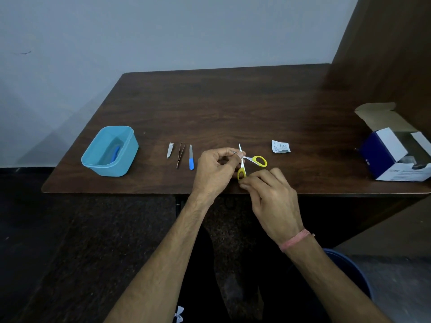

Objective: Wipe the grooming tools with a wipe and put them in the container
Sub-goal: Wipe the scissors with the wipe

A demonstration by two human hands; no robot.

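Holding Open Scissors Near the Desk's Front Edge

Pinching the spread blades of the yellow-handled scissors, the left hand has its fingers curled round them; whether a wipe is held there cannot be told. The right hand grips the lower handle loop. Along the desk toward its left edge lie a nail file, tweezers, nail clipper and the blue container. A torn packet lies beyond the scissors.

You have the yellow-handled scissors spread open above the table's near edge, blades pointing away. To their left lie the blue-handled nail file, tweezers and nail clipper, side by side. Farther left stands the open blue container with a blue item inside.
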